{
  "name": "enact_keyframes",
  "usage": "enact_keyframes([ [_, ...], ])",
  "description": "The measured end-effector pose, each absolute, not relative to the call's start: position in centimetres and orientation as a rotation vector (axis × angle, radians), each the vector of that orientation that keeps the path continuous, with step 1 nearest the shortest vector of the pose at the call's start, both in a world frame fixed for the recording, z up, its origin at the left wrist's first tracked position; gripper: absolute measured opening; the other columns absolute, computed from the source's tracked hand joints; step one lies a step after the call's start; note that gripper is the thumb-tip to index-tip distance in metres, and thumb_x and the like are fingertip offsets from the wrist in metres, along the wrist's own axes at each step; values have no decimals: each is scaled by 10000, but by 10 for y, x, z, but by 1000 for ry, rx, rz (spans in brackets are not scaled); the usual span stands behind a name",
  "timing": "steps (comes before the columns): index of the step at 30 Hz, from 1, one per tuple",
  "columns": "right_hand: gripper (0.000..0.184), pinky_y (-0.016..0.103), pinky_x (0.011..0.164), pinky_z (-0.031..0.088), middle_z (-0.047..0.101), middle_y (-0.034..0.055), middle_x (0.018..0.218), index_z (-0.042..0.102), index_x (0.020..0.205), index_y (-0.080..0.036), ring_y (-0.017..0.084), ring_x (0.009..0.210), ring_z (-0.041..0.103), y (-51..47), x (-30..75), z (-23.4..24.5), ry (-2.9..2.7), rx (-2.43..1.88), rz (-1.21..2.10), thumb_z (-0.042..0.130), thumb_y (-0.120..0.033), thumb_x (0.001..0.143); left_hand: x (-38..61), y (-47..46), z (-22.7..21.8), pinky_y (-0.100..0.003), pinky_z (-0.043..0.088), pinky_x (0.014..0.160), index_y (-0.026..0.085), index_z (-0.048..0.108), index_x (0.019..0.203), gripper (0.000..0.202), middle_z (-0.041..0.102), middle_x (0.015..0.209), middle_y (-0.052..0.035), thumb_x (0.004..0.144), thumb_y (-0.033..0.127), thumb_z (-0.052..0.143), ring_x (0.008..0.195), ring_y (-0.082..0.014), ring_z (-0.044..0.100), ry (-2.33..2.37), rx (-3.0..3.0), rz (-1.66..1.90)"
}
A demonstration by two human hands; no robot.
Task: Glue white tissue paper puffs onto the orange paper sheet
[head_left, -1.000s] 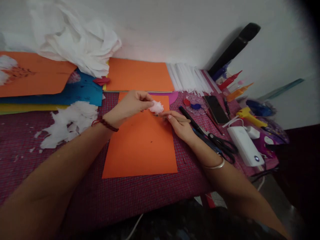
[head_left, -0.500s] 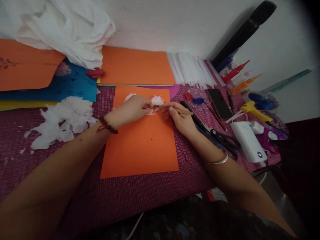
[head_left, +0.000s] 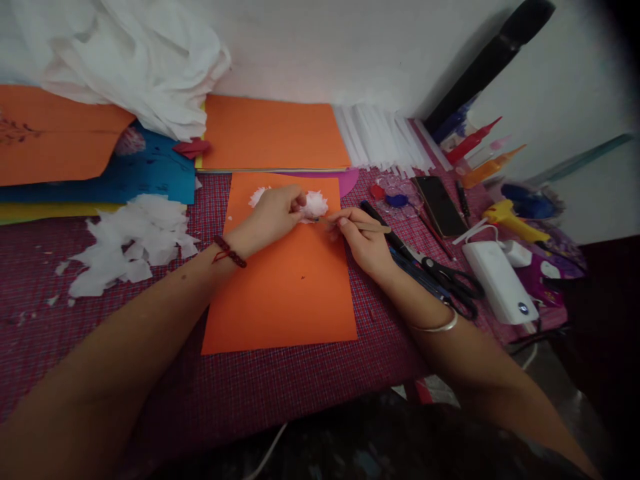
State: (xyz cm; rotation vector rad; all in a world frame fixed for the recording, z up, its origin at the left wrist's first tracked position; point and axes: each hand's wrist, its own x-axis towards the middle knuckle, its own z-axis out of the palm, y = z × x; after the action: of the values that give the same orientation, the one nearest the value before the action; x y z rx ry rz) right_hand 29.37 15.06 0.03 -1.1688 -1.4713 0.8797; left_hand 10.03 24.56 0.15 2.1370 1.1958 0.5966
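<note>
Whereas one second ago the right-hand tuft of pinkish-white paper [head_left: 315,205] is seen at the left hand's fingertips with little else of it showing, it now appears in fuller view near the far edge of the orange sheet [head_left: 280,293], apparently resting on it. The left hand [head_left: 273,213] now sits lower and further left relative to the tuft, its thumb and forefinger close together at the tuft's near-left side; whether they pinch a scrap of it cannot be determined. The right hand [head_left: 367,243] is clamped on a thin wooden stick [head_left: 375,227], gripped between thumb and fingers, with the stick's far end directed at the tuft's lower edge; contact there is too small to confirm. A second tuft [head_left: 259,195], partly covered by the left hand, is now exposed on the same sheet, further left. In the inspector's judgement, the change indicates that handling has passed from holding the tuft to adjusting it in place, with both hands concentrated on one spot. A small dark speck [head_left: 303,277] marks the sheet nearer the person. Torn white paper [head_left: 135,243] lies heaped to the left, apart from the sheet.
</note>
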Motion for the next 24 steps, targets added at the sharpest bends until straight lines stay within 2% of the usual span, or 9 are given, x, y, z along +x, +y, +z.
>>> enact_keyframes([
  [4,220,308,680,488,696,11,804,651,871,-209,127,675,612,151,294,-1,-1538,-1200,820,545,-377,967,99,246,3,-330,526,794,167,636,926,154,722,927,-73,802,93,583,847,-203,662,1173,2156,589],
  [10,240,319,734,494,708,36,898,660,942,-210,141,762,624,150,295,-3,-1653,-1221,792,510,-392,989,94,247,-1,-325,547,781,161,640,952,273,721,903,-73,726,45,539,832,-202,672,1115,2160,593],
  [15,215,329,790,499,687,48,909,659,1010,-195,158,842,641,150,294,-7,-1778,-1222,690,473,-302,991,96,246,-3,-308,555,749,169,639,913,201,725,875,-60,768,93,523,809,-186,665,1110,2177,631],
  [20,220,354,854,504,694,76,997,628,1028,-209,186,943,646,146,292,-9,-1976,-1227,472,414,-251,1001,96,240,2,-350,559,794,156,659,945,260,734,929,-92,769,52,498,846,-215,683,1193,2198,586],
  [24,294,384,854,505,693,118,1041,628,1055,-184,222,953,628,143,288,-7,-2190,-1269,320,336,-204,1020,95,236,8,-370,561,809,141,673,963,280,739,978,-112,781,44,483,881,-228,689,1220,2249,563],
])
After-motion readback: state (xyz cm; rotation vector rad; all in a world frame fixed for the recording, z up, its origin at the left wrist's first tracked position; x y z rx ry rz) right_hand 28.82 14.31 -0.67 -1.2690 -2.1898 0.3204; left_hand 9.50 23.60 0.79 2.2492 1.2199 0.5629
